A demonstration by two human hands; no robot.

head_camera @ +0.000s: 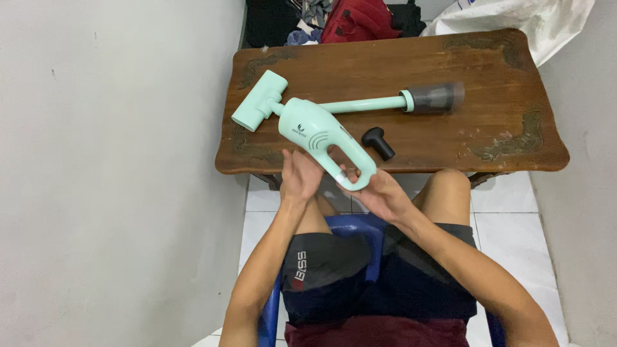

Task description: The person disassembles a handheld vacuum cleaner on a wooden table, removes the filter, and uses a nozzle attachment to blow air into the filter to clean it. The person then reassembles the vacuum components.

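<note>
Both hands meet at the near edge of the counter [398, 61]: the left hand [299, 177] lies flat and open against the underside of the mint-green handheld vacuum body [318, 135], fingers pointing up toward it, while the right hand [378, 193] curls around the lower end of the body's loop handle, grasping it. The vacuum body hangs over the near edge, left of the middle. On the dark wooden counter, carved at its corners and scuffed on top, lie a mint-green floor nozzle [259, 100] near the left edge, a mint-green tube [363, 105] running toward the right, ending in a smoky grey dust cup [437, 97], and a small black nozzle [378, 142] just right of the vacuum body. Plain white walls close in on both sides, white tiles cover the floor, and a heap of clothes [350, 19] lies beyond the far edge.
</note>
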